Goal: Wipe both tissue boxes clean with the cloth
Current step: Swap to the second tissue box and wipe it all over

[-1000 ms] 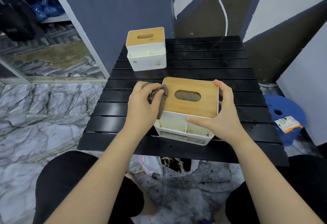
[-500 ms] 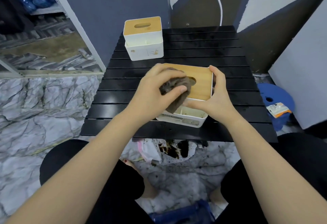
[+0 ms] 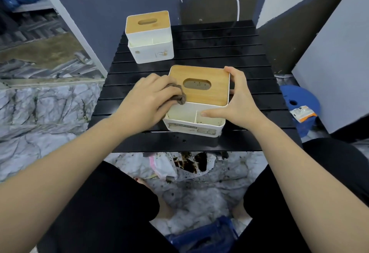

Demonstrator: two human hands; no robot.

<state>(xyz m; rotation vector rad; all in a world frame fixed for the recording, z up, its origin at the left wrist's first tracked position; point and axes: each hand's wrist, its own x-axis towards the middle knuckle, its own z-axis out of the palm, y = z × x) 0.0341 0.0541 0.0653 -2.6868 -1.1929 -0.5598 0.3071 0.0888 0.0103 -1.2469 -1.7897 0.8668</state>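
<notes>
While the right hand [image 3: 238,102] braces the near box [image 3: 196,110], the left hand [image 3: 148,97] has the cloth [image 3: 176,93] bunched under curled fingers, pressed against the box's left edge right where the wooden lid [image 3: 207,87] meets the white body. Right hand is spread wide: thumb stretched along the open front compartments, fingers hooked over the far right corner of the lid, so it's basically clamping the box in place on the black slatted table [image 3: 249,52].

Key bit for whatever comes next: the lid surface lies to the right of the cloth fingers, and the oval slot runs left to right, so I'd guess the natural stroke is a sweep rightward across the wood toward the bracing hand. Left hand is the only one with the cloth and it's already touching the box, so it's clearly the working one. The slot looks speckled with dirt inside, and the front compartments look grubby too, so this box isn't done by my reckoning.

Second box [image 3: 149,36] sits at the far left of the table, well apart from both hands, nobody touching it. It'd need a reach forward, and the left hand is nearer.
</notes>
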